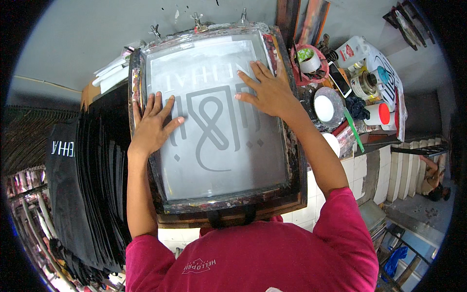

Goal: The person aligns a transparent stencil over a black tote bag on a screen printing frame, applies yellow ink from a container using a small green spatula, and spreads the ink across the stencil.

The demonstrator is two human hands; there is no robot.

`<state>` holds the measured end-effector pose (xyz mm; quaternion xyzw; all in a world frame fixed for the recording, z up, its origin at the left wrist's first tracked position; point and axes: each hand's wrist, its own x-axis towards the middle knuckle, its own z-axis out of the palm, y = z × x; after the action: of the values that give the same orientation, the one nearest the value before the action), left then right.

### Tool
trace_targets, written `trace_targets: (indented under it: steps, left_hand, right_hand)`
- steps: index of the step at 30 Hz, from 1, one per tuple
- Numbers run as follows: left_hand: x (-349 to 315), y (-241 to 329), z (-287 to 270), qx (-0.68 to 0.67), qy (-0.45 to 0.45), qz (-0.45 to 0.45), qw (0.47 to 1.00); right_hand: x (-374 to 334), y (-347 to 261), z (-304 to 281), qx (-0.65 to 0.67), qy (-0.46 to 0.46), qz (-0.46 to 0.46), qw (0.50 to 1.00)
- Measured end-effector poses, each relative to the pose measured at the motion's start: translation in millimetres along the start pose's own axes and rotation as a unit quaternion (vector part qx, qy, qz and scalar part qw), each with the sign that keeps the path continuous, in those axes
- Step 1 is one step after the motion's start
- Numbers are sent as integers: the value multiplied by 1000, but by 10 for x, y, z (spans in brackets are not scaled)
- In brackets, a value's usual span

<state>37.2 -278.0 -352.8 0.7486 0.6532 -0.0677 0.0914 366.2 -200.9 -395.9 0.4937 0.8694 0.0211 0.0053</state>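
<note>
- left hand (152,124): fingers spread flat on printing screen (219,160), left of centre, grasping nothing
- right hand (267,90): fingers spread flat on the screen, upper centre of frame

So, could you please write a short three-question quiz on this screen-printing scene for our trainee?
1. True or false: both hands lie flat on the mesh of the wooden-framed printing screen.
2. Which hand is nearer the frame's far edge: A left hand, B right hand?
3. Fill in: the stack of black printed shirts lies to the person's ____.

Key: 1 true. 2 B. 3 left.
</note>
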Motion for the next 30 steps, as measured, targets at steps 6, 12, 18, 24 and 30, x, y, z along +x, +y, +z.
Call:
trace_targets:
  steps: [6,12,18,24,30]
  left_hand:
    - [47,-60,-32,-16,-19,8,1000]
    - [74,-118,-55,-19,-35,-3,999]
    - [109,-214,33,-3,-37,-10,999]
    - [62,-175,29,-13,-38,-20,999]
    - [98,-245,46,-18,-48,-12,999]
  right_hand:
    - [47,77,-80,-3,-44,-17,999]
    - [77,62,-129,-10,-67,-25,997]
    - [90,77,-89,-35,-59,-38,997]
    - [93,81,-29,-25,-53,-38,998]
    - [91,-8,-95,13,-69,-1,998]
